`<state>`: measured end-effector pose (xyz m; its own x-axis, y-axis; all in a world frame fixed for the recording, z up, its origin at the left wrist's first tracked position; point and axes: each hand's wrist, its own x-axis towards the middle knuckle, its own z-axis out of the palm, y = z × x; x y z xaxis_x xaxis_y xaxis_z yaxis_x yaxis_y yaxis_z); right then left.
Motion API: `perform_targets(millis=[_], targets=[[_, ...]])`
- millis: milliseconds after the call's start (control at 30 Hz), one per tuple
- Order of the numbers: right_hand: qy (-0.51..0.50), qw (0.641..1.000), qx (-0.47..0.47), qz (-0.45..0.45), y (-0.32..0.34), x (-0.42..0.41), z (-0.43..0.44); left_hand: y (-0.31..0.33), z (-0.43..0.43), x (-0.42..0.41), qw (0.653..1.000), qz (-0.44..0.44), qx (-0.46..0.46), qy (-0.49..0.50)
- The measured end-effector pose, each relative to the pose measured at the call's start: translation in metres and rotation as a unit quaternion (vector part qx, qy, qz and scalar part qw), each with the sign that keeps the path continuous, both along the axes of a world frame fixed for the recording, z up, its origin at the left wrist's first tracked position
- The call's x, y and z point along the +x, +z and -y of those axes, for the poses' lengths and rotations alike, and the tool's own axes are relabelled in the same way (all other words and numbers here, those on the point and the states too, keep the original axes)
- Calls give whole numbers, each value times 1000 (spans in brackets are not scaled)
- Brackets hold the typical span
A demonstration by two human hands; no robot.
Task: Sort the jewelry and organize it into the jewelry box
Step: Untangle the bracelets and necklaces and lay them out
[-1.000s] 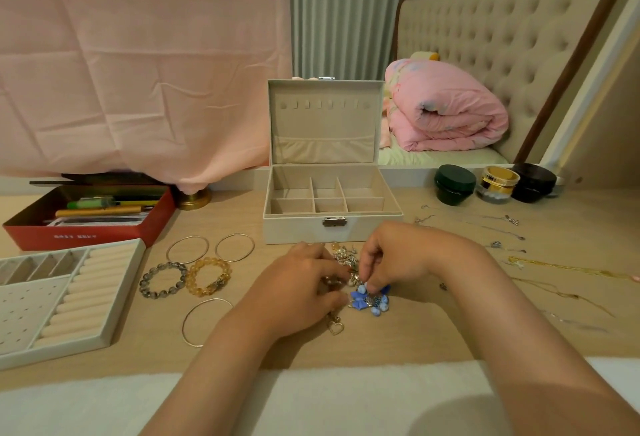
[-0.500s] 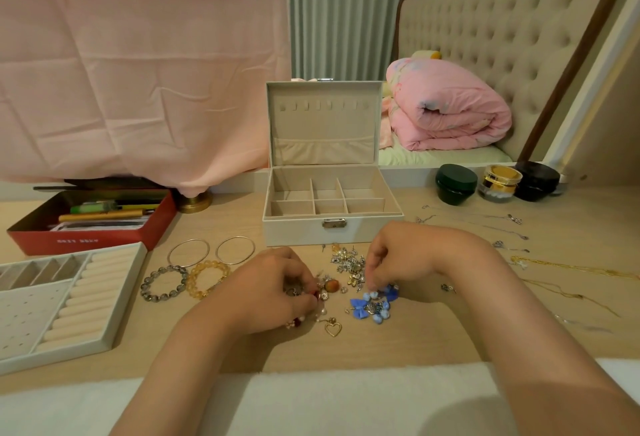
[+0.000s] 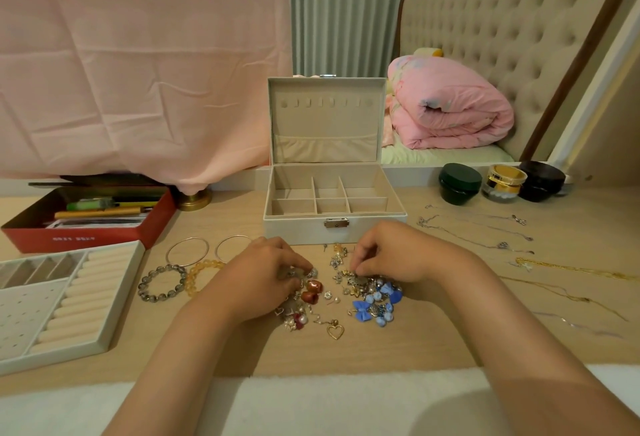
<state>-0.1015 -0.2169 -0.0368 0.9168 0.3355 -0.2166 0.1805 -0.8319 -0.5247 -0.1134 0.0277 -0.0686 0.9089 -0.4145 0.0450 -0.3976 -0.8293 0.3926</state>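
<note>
Wooden surface up close, pale strip along the near edge, both forearms reaching in over it. L hand sits on the left half of the jewelry pile, fingers curled down, tips pinching what looks like a small silver piece. Red-brown beads just beside it, gold heart pendant loose on the near side. R hand works the right half, fingers bunched, thumb + forefinger nipping into the silver charms, blue bow pieces just below.

Sorting stage, I'd say; no piece visible in the box compartments. Key bit: jewelry box lies straight beyond the pile, long side running L-R, lid up, front wall just past both sets of knuckles. R hand is nearer, almost at the latch, so a short forward lift should reach the dividers.

Out left: bead bracelets, bangles, tray insert. Out right: chains. Far back: jars, bed w/ pink duvet.
</note>
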Motion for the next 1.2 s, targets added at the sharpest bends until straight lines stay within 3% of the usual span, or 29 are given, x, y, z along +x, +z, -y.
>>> perform_targets(millis=[233,467,633,767,900,1033,1200], targets=[[-75,995,58,28,14,1,20,3,12,-2,999,17,-44,9],[-57,995,-34,72,-4,4,11,0,46,1,996,69,-7,-63],[-27,997,-39,68,-11,7,4,-2,32,2,997,32,-23,-66],[-25,995,-38,92,-9,8,-2,7,10,-2,996,29,-76,-20],[-26,982,-104,156,-15,6,-15,17,-13,-3,993,45,-93,48],[7,976,-150,158,-22,0,-31,10,-35,0,992,72,-23,104],[25,977,-146,155,-16,-5,-40,-8,-48,3,994,47,33,89]])
